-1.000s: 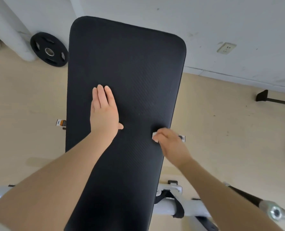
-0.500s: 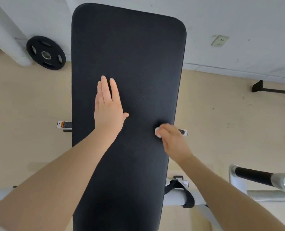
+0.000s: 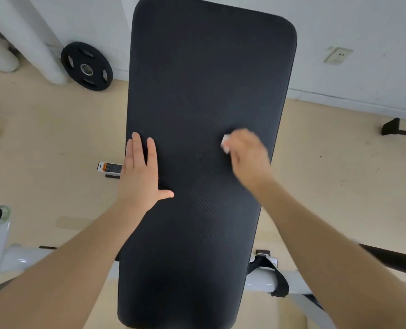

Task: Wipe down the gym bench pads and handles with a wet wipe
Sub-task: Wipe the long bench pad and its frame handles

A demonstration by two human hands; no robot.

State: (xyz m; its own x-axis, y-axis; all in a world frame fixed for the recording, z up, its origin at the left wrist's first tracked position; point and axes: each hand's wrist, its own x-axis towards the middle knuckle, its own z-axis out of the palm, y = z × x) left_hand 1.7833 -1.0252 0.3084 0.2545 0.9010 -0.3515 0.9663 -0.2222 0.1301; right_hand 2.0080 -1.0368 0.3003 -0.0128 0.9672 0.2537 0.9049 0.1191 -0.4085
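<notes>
Two hands work the pad. Your right hand (image 3: 249, 155) has its fingers pressed together over a small white wet wipe (image 3: 225, 143), of which only a corner shows at the fingertips; the hand is blurred. The wipe lies against the long black ribbed foam bench pad (image 3: 204, 91), near the pad's right edge, about mid-length. Your left hand (image 3: 140, 174) lies flat with fingers spread at the pad's left edge and holds nothing.

Expect the wipe to be light, limp and damp; it will likely bunch or slip, so keep it folded under the fingertips. The pad looks soft and grippy, and should take firm pressure.

Beyond the pad, the white steel frame tube (image 3: 263, 281) with a black strap (image 3: 275, 276) sits below the right edge. A black weight plate (image 3: 87, 66) leans at the wall, well apart. Nothing obstructs the pad surface except your bracing hand.
</notes>
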